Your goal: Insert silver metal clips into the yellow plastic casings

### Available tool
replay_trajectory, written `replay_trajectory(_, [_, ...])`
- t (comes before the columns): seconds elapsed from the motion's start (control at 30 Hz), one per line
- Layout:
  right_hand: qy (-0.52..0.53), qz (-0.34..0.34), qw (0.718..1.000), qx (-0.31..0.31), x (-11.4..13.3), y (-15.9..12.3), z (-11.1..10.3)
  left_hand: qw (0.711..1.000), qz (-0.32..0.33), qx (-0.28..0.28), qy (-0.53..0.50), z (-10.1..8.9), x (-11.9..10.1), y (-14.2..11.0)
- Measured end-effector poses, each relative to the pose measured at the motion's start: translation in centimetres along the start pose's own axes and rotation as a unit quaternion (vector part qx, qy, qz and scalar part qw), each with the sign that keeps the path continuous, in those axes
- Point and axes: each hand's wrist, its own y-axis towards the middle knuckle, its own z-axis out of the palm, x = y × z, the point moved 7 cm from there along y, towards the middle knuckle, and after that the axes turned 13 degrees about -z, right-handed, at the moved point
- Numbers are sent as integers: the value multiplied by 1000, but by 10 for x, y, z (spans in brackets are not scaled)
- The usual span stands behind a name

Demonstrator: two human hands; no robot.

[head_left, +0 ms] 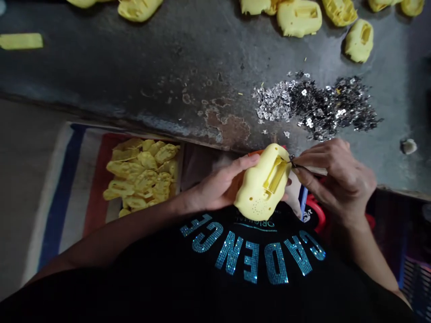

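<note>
A yellow plastic shell point(259, 202) is gripped in my left hand point(224, 181), thumb along its upper left edge. Its face has a long rectangular recess, a few round holes and a patch of tiny perforations. At the recess's upper right end, my right hand point(332, 175) pinches a small dark metal piece point(292, 162) between thumb and fingers; it looks like the metal clips in the pile. That heap of small shiny metal clips point(316, 105) lies on the bench just beyond my right hand.
More yellow shells point(299, 18) lie along the far side of the metal bench point(134, 76). Below its edge at left, a box holds several yellow shell parts point(144, 172) beside a striped sheet point(72, 179). A flat yellow strip point(22, 41) lies far left.
</note>
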Motion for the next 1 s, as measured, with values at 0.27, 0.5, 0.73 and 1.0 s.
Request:
replay_trajectory(0.27, [-75, -118, 988, 57, 16, 16, -3, 998, -35, 52, 3, 1, 6, -1])
replay_trajectory(0.5, [-113, -137, 979, 95, 24, 15, -3, 998, -22, 52, 20, 8, 4, -2])
replay_trajectory(0.73, [-127, -131, 979, 90, 27, 11, 0, 999, -7, 45, 25, 12, 1, 2])
replay_trajectory(1.0, [-139, -108, 983, 53, 30, 4, -3, 999, 0, -20, 27, 10, -2, -2])
